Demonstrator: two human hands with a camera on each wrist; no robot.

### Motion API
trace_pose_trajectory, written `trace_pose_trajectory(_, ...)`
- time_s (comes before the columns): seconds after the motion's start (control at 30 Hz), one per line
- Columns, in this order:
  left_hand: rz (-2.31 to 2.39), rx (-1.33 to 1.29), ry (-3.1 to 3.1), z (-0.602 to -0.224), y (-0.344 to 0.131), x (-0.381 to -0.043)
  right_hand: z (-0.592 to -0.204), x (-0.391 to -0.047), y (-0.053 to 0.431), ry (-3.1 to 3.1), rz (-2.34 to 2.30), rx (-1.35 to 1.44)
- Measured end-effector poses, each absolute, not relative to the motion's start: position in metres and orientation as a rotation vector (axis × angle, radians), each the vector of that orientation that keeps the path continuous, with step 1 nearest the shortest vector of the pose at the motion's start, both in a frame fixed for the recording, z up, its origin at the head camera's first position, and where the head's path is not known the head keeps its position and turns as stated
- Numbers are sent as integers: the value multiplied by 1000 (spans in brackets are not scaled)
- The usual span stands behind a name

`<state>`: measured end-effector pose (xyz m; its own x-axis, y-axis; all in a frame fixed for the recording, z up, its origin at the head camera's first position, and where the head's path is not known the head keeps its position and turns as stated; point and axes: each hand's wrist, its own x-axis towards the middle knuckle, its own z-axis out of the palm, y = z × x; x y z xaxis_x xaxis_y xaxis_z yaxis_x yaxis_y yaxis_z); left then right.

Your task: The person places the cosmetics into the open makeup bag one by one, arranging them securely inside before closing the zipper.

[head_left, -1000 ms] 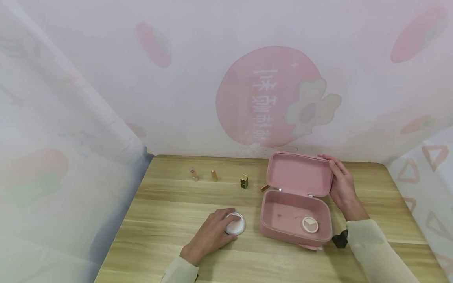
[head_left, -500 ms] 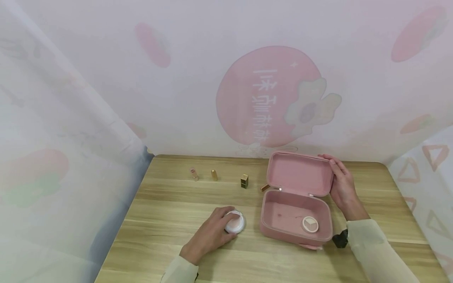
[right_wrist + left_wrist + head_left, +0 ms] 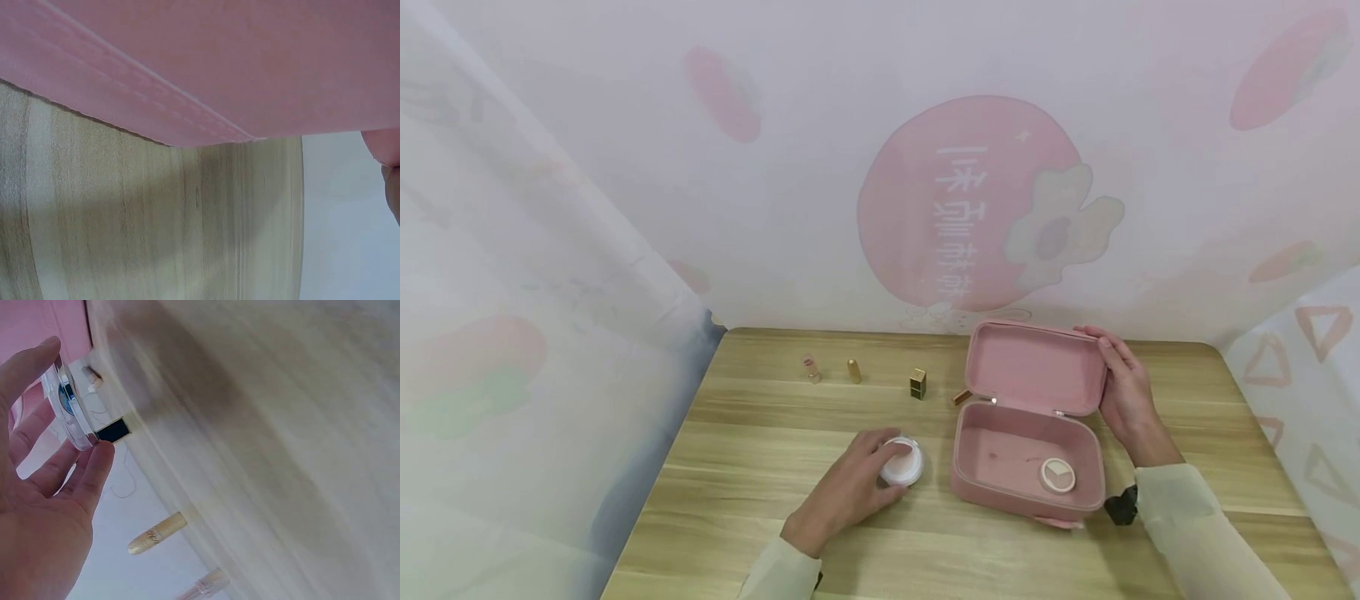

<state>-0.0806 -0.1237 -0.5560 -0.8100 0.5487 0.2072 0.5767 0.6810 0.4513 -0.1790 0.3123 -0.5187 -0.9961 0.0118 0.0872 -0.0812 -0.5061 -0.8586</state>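
My left hand (image 3: 848, 490) grips a round compact (image 3: 904, 463) with a pale top and clear rim. In the left wrist view, thumb and fingers pinch the compact (image 3: 76, 419) by its edges, and it stands edge-on to that camera. To its right is a pink cosmetic case (image 3: 1026, 500) with its lid (image 3: 1037, 367) raised. My right hand (image 3: 1129, 400) holds the lid's right side, thumb on the front edge and fingers behind. Inside the case, at the right, lies a small round palette (image 3: 1057, 475) with a divided pale face. The right wrist view shows mostly the pink case (image 3: 262, 69).
Toward the back of the wooden table (image 3: 760, 467) stand a clear-capped lipstick (image 3: 811, 369), a gold lipstick tube (image 3: 853, 372) and a black-and-gold lipstick (image 3: 918, 384). Another gold-brown tube (image 3: 962, 397) lies beside the case's hinge. A printed curtain (image 3: 805, 208) hangs behind.
My left hand has shifted slightly away from me and to the right, and the compact has moved with it. The right hand and the lid have stayed in place.
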Motion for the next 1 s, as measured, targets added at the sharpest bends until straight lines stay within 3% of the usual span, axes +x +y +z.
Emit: trace_pose_trajectory(1.0, -755, -910, -2757, -502, -100, -90, -516, -177, 310, -1516, 2690, 106)
